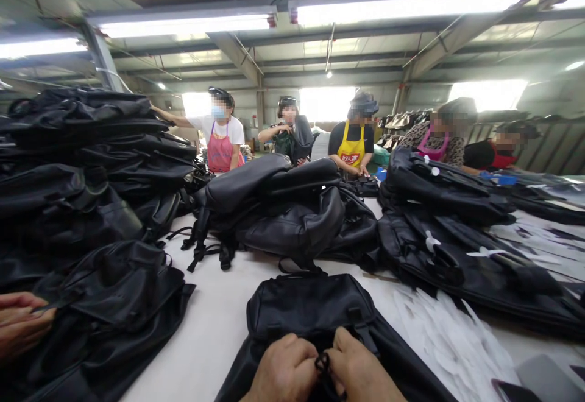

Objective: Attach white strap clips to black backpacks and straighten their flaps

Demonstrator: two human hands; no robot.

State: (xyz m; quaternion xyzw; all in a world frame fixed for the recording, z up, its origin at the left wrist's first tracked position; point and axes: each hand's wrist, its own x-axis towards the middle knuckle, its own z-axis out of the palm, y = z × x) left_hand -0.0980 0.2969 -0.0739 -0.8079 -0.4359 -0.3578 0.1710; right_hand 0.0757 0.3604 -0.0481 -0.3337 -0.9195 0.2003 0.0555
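Note:
A black leather-look backpack lies flat on the white table right in front of me. My left hand and my right hand rest on its near end, knuckles together. Both are closed in a pinch on a small black cord or strap loop between them. Which part of the bag the loop belongs to is hidden by my fingers.
Tall stacks of black bags stand at left, centre and right. Another person's hand grips a bag at the left edge. Several aproned workers stand along the far side. White paper pieces lie at right.

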